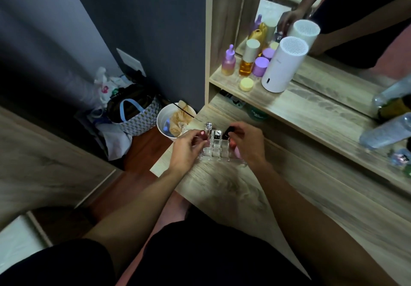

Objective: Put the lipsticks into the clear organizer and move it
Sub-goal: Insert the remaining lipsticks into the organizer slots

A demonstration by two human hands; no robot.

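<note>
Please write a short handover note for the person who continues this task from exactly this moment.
Left hand: grip closed on a dark red lipstick at the left side of the clear organizer.
Right hand: grip closed on a black lipstick over the organizer's right side.
Organizer: on the wooden desk, near its left edge.
Done: a silver-capped tube and a silver-topped lipstick stand in back slots.
Left: seat both held lipsticks, then move the organizer.
</note>
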